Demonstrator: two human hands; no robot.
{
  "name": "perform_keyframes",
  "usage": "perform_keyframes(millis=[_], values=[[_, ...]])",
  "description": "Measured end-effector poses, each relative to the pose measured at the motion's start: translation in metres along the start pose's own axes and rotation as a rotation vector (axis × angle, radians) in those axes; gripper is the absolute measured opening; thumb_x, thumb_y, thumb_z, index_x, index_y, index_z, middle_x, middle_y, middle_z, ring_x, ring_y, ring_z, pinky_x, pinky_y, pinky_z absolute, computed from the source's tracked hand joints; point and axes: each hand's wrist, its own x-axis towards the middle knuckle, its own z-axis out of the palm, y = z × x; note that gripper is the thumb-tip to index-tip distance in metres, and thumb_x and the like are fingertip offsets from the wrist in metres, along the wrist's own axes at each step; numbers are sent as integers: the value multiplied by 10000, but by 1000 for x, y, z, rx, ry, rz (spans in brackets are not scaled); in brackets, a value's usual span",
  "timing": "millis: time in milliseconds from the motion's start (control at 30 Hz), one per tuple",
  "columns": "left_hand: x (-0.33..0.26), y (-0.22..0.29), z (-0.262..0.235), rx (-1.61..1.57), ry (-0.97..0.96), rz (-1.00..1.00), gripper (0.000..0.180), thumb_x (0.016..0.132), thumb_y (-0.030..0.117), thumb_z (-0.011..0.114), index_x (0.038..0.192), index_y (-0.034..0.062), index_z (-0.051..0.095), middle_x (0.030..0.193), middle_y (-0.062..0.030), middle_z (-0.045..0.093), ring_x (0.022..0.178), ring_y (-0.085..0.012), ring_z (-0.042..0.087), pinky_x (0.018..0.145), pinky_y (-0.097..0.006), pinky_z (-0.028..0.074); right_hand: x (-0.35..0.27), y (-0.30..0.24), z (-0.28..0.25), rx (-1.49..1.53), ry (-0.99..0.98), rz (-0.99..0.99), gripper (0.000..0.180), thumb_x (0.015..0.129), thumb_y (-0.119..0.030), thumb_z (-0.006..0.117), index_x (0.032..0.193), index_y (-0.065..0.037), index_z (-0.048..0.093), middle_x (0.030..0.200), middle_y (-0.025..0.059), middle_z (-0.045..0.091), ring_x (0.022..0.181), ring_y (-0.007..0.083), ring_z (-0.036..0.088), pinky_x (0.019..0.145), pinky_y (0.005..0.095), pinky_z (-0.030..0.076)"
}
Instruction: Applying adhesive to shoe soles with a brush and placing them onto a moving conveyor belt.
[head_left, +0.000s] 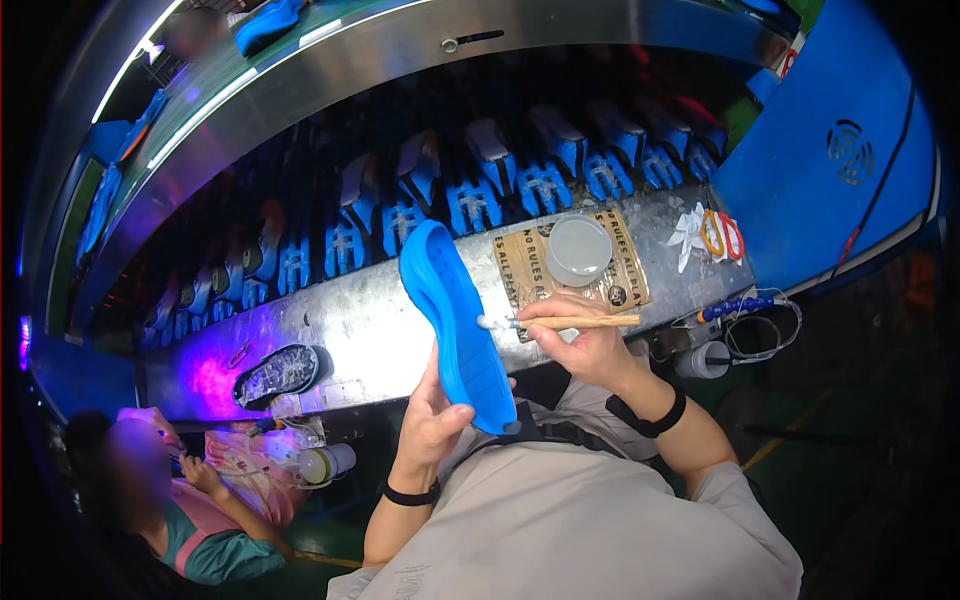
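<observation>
My left hand grips a bright blue shoe sole near its lower end, thumb on the near side. The sole is tilted up, its hollow inner side turned to the right. In my right hand is a brush with a wooden handle, pinched between thumb and fingers. Its pale bristles touch the sole's inner side around the middle. Behind my right hand, a round translucent bowl of cloudy whitish contents stands on a printed brown sheet.
A metal bench curves in front of me. On it lie a dark tray-like piece and, at right, red and orange loops on white paper. Behind stand rows of blue clamps. A co-worker sits at lower left.
</observation>
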Motion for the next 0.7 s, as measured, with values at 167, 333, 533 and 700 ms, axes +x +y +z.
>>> perform_keyframes(millis=[167,333,533,700], values=[[-1,5,-6,3,18,-20,1036,769,317,802,1554,17,196,1317,-205,539,1141,-333,634,972,-497,551,-12,-9,2,72,-34,115,120,886,-93,679,974,-16,701,914,101,709,815,234,666,744,351,517],[1,5,-14,35,58,40,1002,764,364,811,1507,-17,256,1311,-212,558,1127,-353,647,955,-488,560,-18,-17,1,120,-76,150,113,880,-71,673,969,-14,711,864,78,690,770,176,644,706,313,503],[-4,5,-25,74,99,105,1021,749,363,820,1512,-16,258,1340,-206,547,1170,-334,624,968,-464,545,-23,-29,2,148,-141,208,104,887,-88,681,966,-26,706,869,73,682,772,168,632,698,302,496],[1,6,-28,64,87,96,1073,730,316,827,1556,19,209,1358,-191,531,1202,-328,601,1011,-457,512,-20,-30,3,234,-108,308,112,894,-86,685,984,-25,711,882,73,689,785,163,641,708,300,503]])
